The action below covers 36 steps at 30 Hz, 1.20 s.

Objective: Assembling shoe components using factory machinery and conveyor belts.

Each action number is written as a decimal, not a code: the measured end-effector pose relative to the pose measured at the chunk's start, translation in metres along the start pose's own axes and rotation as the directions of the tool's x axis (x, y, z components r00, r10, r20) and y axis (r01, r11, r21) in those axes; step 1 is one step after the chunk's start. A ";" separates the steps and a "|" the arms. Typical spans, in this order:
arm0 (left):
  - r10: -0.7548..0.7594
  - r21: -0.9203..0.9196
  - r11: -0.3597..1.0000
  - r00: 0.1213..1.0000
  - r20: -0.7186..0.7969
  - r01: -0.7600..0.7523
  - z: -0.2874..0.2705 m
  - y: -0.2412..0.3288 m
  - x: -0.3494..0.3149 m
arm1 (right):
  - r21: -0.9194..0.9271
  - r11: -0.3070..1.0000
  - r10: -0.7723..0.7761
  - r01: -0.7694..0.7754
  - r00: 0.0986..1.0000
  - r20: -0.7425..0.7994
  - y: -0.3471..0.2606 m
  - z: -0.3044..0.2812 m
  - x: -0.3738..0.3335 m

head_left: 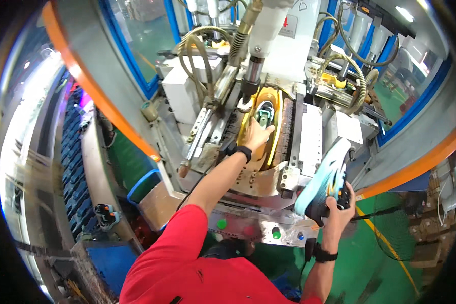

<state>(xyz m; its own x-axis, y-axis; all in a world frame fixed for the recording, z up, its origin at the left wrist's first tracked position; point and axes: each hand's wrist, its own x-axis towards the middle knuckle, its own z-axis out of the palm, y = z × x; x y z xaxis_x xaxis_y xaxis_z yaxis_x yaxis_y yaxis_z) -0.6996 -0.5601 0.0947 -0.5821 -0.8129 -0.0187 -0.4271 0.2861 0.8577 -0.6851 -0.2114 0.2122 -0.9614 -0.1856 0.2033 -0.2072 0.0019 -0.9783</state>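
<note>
Pale-blue and black shoe (319,183) is at about 4 o'clock, in the right hand (340,209), tilted, one end toward 2 o'clock and clear of the machine front. Right grip is clamped on it: thumb on the near face by the dark, orange-marked part, other fingers round the far side, mostly hidden.

Left hand (258,136) is just off centre toward 2 o'clock, reaching into the yellow-lined cradle (276,126) of the press, at the near end of a dark green and white shoe (265,112). Fingertips partly hidden — can't tell if they're clasped on it or only touching.

Handling, my judgement: held shoe looks light enough for one hand. Thick blue part is probably springy foam, dark part likely softer; a hard squeeze could dent or smudge it. Not fragile, maybe a bit slick on the smooth blue side. Best hold is round the dark middle, where the thumb sits now, off the blue edge. Shoe in the cradle looks snug and probably firmer; access is from its near end, toward 6 o'clock, since the walls crowd both flanks.

Writing: pale plate (288,26) at 1 o'clock carries a red mark and small print, mostly too small to read. Lettering on the control panel (248,237) at 6 o'clock — not legible. No clear label made out on either shoe.
</note>
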 end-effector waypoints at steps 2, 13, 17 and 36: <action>-0.034 0.174 0.984 0.999 0.011 0.031 0.024 0.005 0.024 | 0.010 0.999 0.036 -0.035 0.997 -0.070 -0.007 -0.005 0.006; -0.265 -0.747 0.415 0.854 0.447 0.520 -0.057 -0.002 -0.043 | -0.549 0.810 -0.048 0.207 0.956 0.291 -0.012 0.104 0.195; -0.219 -0.757 0.316 0.820 0.529 0.573 -0.144 0.005 -0.159 | -0.712 0.647 0.153 0.274 0.868 0.473 0.015 0.219 0.222; -0.703 -0.874 0.482 0.619 -0.349 0.054 -0.266 -0.063 -0.418 | -0.165 0.814 -0.236 0.557 0.577 0.782 0.036 0.228 -0.051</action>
<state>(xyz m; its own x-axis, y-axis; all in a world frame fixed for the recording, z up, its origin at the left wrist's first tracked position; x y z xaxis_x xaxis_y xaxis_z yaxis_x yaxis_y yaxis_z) -0.2451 -0.3735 0.1854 0.1817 -0.8818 -0.4352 0.3673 -0.3497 0.8619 -0.6020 -0.4261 0.1572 -0.3636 -0.8761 0.3166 -0.7344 0.0605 -0.6760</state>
